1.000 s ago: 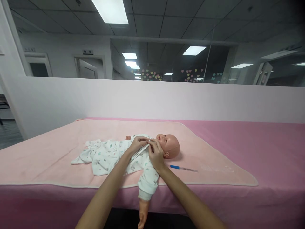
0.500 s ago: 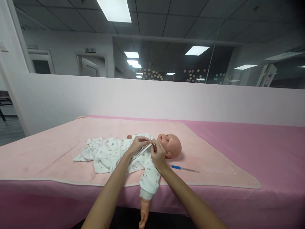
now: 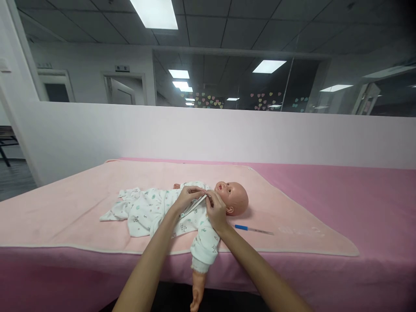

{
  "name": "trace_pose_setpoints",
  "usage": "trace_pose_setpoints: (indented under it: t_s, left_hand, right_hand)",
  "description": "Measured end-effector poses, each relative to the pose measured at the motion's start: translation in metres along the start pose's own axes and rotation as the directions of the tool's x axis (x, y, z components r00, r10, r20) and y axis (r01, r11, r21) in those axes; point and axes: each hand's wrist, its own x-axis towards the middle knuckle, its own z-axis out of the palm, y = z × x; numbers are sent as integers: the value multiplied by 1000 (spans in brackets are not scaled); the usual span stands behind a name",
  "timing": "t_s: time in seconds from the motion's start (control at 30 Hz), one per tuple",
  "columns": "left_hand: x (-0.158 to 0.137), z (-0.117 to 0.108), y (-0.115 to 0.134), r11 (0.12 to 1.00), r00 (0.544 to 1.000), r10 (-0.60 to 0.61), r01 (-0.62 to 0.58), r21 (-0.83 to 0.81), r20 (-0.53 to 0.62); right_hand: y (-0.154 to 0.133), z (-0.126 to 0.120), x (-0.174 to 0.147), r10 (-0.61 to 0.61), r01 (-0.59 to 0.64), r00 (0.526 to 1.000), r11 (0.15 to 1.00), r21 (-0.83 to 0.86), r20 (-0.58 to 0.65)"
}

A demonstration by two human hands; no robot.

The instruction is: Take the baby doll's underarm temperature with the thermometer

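Observation:
A baby doll [image 3: 238, 197] lies on its back, head to the right, dressed in a white printed top [image 3: 188, 224] and matching trousers [image 3: 146, 210]. Both hands meet at the top's front edge, just below the doll's chin. My left hand [image 3: 187, 197] is closed, fingertips pinching the fabric edge. Beside it, my right hand [image 3: 216, 209] pinches the same edge near the neck. Whatever small fastening may lie between the fingertips is hidden. One doll arm [image 3: 198, 286] hangs over the near edge between my forearms.
A glass thermometer with a blue end [image 3: 242, 227] lies right of my right wrist. Under the doll spreads a peach blanket [image 3: 71, 208] on a pink-covered table [image 3: 373, 208]. A low white partition [image 3: 227, 134] stands behind, with windows above it.
The view has shifted very slightly. Both hands keep their pinch on the top's edge, and the doll lies as before.

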Motion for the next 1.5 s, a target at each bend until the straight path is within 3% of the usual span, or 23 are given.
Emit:
trace_pose_setpoints:
  t_s: [0.2, 0.57, 0.83, 1.1, 1.37, 1.5]
  left_hand:
    - [-6, 0, 4, 990, 994, 37, -51, 131, 103]
    - [-4, -2, -8, 986, 996, 50, -37, 165, -71]
    - [-6, 1, -2, 989, 998, 56, -56, 133, 4]
    - [-6, 0, -2, 999, 999, 44, -44, -22, 4]
    - [-7, 0, 0, 997, 997, 72, -71, -24, 26]
    - [-9, 0, 1, 998, 998, 59, -59, 25, 8]
  right_hand:
    - [-1, -1, 0, 23, -23, 1000, 1000, 19, 0]
    - [0, 1, -2, 57, -57, 997, 998, 12, 43]
    - [-1, 0, -1, 85, -86, 995, 996, 7, 59]
    - [-6, -1, 2, 53, -54, 995, 998, 17, 86]
    - [-5, -1, 1, 131, -134, 988, 991, 31, 84]
    - [-2, -1, 0, 143, -144, 990, 989, 34, 17]
